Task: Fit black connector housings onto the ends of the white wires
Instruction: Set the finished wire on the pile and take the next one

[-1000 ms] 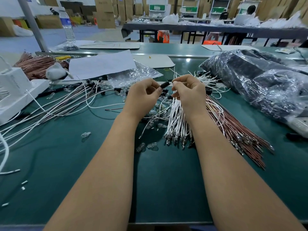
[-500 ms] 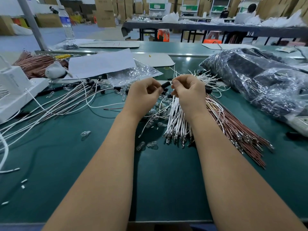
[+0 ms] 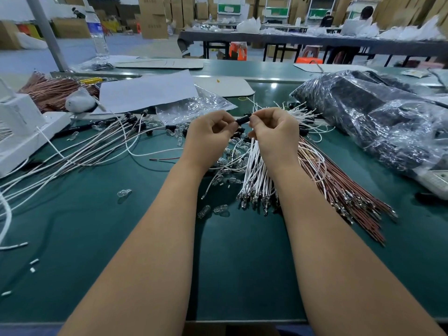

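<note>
A small black connector housing point(image 3: 242, 120) sits between my two hands above the green table. My left hand point(image 3: 208, 139) pinches its left end with thumb and forefinger. My right hand point(image 3: 275, 134) closes on its right end, where a thin white wire meets it; the joint itself is hidden by my fingers. Under my right hand lies a bundle of white wires point(image 3: 257, 175) with metal terminals pointing toward me. More black housings point(image 3: 238, 132) lie scattered just behind my hands.
Brown wires point(image 3: 344, 190) fan out to the right of the white bundle. Finished white leads point(image 3: 80, 154) spread to the left beside a white machine point(image 3: 21, 127). Small glass bulbs point(image 3: 211, 209) dot the mat. A big plastic-wrapped black bag point(image 3: 378, 124) fills the right.
Both hands have stayed in place, working the housing between the fingertips; the view has shifted only slightly.
</note>
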The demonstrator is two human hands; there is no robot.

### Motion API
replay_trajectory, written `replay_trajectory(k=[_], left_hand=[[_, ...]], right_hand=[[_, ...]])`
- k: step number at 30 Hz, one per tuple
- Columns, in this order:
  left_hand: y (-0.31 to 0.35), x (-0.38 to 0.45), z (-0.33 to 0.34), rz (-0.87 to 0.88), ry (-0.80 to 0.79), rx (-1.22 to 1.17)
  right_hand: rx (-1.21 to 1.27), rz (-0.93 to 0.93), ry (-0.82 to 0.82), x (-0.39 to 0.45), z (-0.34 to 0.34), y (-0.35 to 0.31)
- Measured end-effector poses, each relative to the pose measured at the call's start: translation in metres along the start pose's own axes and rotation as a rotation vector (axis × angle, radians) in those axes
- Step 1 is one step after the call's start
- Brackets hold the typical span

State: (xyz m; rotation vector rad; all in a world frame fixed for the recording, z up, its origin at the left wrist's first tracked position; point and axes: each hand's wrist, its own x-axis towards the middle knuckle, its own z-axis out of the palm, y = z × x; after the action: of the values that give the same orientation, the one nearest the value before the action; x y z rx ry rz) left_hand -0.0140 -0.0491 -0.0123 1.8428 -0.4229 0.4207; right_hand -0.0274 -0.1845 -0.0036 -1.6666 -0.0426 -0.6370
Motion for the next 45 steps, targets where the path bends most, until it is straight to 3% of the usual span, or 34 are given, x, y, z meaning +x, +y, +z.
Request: replay_trajectory(k=[9, 30, 34, 36, 38, 42, 45], left_hand=[[-0.004, 0.003, -0.001, -0.014, 0.054, 0.095], [0.004, 0.005, -0.009, -0.121, -0.163, 0.017], [-0.001, 0.003, -0.01, -0.129, -0.128, 0.013], [-0.003, 0.002, -0.01, -0.116, -0.085, 0.005], [-0.003, 0.003, -0.011, -0.106, -0.029, -0.015], [-0.002, 0.005, -0.012, -0.113, 0.001, -0.208], [-0.002, 0.006, -0.011, -0.075, -0.012, -0.292]], right_hand=[[-0.003, -0.021, -0.062, -0.004, 0.006, 0.001], [0.039, -0.044, -0.069, -0.003, 0.006, 0.002], [0.016, 0.006, -0.101, -0.002, 0.006, 0.003], [-0.103, -0.004, -0.087, -0.001, 0.004, 0.004], [-0.384, -0.077, -0.112, 0.0, 0.002, 0.006], [-0.856, -0.082, -0.357, -0.005, 0.004, 0.004], [-1.013, -0.084, -0.411, -0.007, 0.007, 0.002]])
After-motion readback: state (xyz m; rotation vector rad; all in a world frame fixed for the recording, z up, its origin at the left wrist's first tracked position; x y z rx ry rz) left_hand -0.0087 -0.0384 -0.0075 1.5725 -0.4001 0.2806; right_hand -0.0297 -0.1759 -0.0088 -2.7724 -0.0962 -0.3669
